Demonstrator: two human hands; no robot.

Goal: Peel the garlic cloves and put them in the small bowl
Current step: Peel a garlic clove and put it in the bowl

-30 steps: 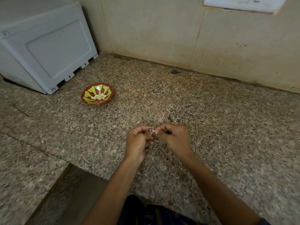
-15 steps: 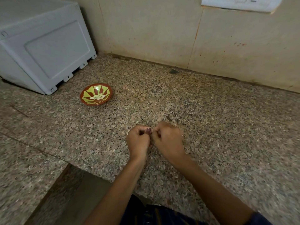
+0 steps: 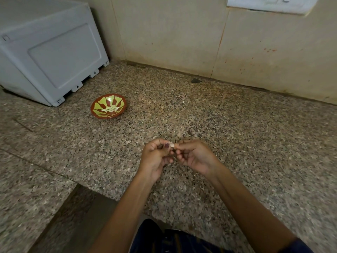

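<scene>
A small pale garlic clove (image 3: 172, 145) sits between the fingertips of both hands, above the granite counter. My left hand (image 3: 156, 157) pinches it from the left with curled fingers. My right hand (image 3: 196, 156) pinches it from the right. The small bowl (image 3: 96, 107), red-brown with yellow-green petals, stands on the counter to the far left of my hands. Several peeled white cloves (image 3: 110, 109) lie in its middle.
A grey plastic appliance (image 3: 49, 50) stands at the back left, close behind the bowl. A beige tiled wall (image 3: 182, 33) runs along the back of the speckled granite counter (image 3: 237, 134). The counter's front edge steps down at the lower left.
My hands drew close together half a second ago and have now parted slightly, with the pale clove showing between the fingertips. The bowl has not moved.
</scene>
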